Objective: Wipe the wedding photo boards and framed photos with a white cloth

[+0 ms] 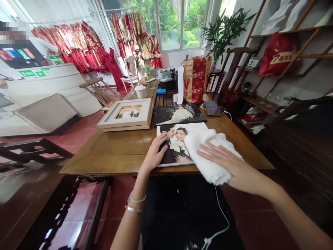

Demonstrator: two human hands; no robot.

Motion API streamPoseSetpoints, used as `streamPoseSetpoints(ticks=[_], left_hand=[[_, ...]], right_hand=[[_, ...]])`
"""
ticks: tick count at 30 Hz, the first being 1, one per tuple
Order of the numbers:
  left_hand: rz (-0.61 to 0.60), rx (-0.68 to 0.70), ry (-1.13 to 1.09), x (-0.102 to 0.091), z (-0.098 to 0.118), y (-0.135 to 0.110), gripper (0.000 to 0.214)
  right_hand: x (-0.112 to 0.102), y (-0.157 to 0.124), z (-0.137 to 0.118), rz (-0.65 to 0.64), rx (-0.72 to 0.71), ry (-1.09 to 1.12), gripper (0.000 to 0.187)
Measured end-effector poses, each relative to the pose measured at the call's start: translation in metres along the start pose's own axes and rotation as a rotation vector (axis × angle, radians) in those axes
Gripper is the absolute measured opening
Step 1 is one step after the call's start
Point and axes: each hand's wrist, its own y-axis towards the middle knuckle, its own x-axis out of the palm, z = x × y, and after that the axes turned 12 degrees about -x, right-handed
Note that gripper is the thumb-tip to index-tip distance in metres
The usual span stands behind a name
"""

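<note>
A photo panel [166, 158] showing two people in wedding clothes lies near the table's front edge. My left hand [155, 152] rests on its left side, fingers stretched out over the picture. On the panel's right side lies a bunched white towel [205, 163], part of it hanging past the table edge. My right hand [221, 158] presses flat on this towel with its fingers extended; the thumb is hidden. The towel covers the panel's right part. Just behind, touching or nearly so, lies a dark photo panel [179, 114] with a figure in a white dress.
White picture frames [125, 114] are stacked at left on the wooden table [109, 152]. Behind stand a lidded white mug [140, 92], a red and brown paper bag [195, 80] and a black pot [166, 82]. A white cable [221, 208] hangs before my lap.
</note>
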Motion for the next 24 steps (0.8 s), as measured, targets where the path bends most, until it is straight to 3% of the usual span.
streamPoseSetpoints(ticks=[3, 6, 9, 12, 15, 19, 21, 24], left_hand=[[-0.003, 0.002, -0.009, -0.001, 0.0, 0.0, 0.039], [0.001, 0.014, -0.007, -0.001, -0.001, 0.0, 0.039], [0.007, 0.023, 0.004, -0.001, -0.002, 0.0, 0.039], [0.008, 0.025, 0.011, -0.001, -0.002, 0.0, 0.039], [0.015, 0.027, 0.006, 0.0, -0.002, 0.0, 0.038], [0.025, 0.031, -0.015, 0.001, -0.003, -0.001, 0.038], [0.025, 0.029, -0.023, 0.001, -0.003, -0.001, 0.038], [0.018, 0.02, -0.024, 0.001, -0.002, -0.002, 0.038]], right_hand=[[-0.006, 0.014, 0.042, 0.0, 0.085, 0.011, 0.07], [-0.009, 0.051, 0.072, -0.004, 0.231, -0.037, 0.077], [-0.007, 0.091, 0.076, -0.013, 0.323, -0.101, 0.076], [-0.001, 0.109, 0.054, 0.007, 0.278, -0.128, 0.075], [0.009, 0.097, 0.017, 0.041, 0.137, -0.153, 0.08], [0.014, 0.053, -0.027, 0.06, 0.0, -0.138, 0.089], [0.012, 0.032, -0.033, 0.046, -0.028, -0.119, 0.088], [0.008, 0.017, -0.016, 0.028, -0.005, -0.101, 0.081]])
